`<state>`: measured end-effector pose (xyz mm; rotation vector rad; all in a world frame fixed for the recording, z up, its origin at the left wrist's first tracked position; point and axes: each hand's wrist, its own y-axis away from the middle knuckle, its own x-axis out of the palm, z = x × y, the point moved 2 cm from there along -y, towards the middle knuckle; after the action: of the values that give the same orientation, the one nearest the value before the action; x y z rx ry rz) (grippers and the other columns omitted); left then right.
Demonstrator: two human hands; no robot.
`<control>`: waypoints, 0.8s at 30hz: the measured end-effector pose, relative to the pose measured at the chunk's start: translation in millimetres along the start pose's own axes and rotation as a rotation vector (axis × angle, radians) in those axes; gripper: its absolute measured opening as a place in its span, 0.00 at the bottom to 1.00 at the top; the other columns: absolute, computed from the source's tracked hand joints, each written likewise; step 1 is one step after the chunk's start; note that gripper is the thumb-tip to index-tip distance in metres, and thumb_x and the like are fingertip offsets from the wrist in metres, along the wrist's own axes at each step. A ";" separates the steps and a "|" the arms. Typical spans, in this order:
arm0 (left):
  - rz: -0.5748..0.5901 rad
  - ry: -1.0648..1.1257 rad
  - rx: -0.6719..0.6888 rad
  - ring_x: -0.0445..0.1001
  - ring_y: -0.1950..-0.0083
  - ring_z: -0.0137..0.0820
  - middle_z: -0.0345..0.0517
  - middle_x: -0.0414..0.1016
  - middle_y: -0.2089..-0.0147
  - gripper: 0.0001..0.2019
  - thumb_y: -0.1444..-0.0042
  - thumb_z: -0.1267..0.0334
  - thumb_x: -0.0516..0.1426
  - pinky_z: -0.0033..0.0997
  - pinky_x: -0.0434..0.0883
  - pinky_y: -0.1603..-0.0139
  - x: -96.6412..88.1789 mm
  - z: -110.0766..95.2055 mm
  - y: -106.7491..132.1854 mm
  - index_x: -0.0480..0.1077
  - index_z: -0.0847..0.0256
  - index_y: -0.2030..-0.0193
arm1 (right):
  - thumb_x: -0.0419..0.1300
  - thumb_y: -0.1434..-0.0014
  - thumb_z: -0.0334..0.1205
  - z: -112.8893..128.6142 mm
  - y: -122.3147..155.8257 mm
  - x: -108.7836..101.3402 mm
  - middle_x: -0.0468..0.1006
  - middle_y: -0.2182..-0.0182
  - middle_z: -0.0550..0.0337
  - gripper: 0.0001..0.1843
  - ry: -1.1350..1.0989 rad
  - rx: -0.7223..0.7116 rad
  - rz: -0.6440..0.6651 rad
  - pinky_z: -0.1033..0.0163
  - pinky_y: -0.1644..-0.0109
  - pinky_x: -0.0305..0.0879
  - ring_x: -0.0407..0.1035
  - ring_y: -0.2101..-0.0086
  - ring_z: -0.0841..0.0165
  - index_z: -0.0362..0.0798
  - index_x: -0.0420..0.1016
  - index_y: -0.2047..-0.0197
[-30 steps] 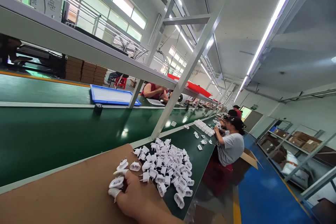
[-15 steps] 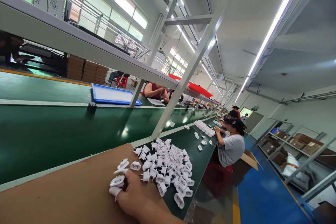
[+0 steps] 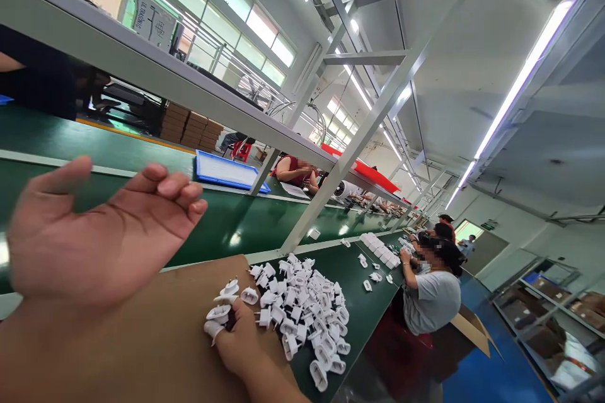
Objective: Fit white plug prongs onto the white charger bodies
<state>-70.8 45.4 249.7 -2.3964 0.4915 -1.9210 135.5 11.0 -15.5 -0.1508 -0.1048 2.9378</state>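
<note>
My left hand [image 3: 101,233] is raised close to the camera, palm toward me. Its thumb stands apart and its fingers are loosely curled, with nothing in them. Lower down, my right hand [image 3: 239,334] grips a white plug adapter [image 3: 218,313] between thumb and fingers, over the brown cardboard sheet [image 3: 142,340]. White covers sit on the tips of that thumb and a finger. Just beyond it, two loose plug adapters [image 3: 249,295] lie on the cardboard. To its right spreads a heap of similar white plug adapters [image 3: 302,302], some with metal pins showing.
A slanted metal post [image 3: 331,195] rises beyond the heap and a long shelf [image 3: 189,91] runs overhead. The green belt [image 3: 236,220] carries a blue-rimmed tray [image 3: 227,171] on its far side. A co-worker [image 3: 432,293] sits on the right near rows of white pieces [image 3: 379,250].
My left hand has come into view at the left. My right hand still grips the adapter in about the same place. The view has shifted, moving the background rightward.
</note>
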 end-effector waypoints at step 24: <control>-0.032 -0.109 -0.154 0.55 0.75 0.28 0.36 0.46 0.75 0.18 0.46 0.62 0.55 0.31 0.66 0.76 -5.3 31.0 -3.8 0.45 0.58 0.74 | 0.74 0.55 0.39 -1.1 -3.1 -4.8 0.77 0.66 0.63 0.24 -0.009 -0.025 0.022 0.66 0.61 0.66 0.67 0.68 0.71 0.47 0.79 0.52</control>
<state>-41.3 45.1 238.1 -2.6016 0.6196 -1.8141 140.9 13.1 -15.9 -0.1430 -0.1419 2.9601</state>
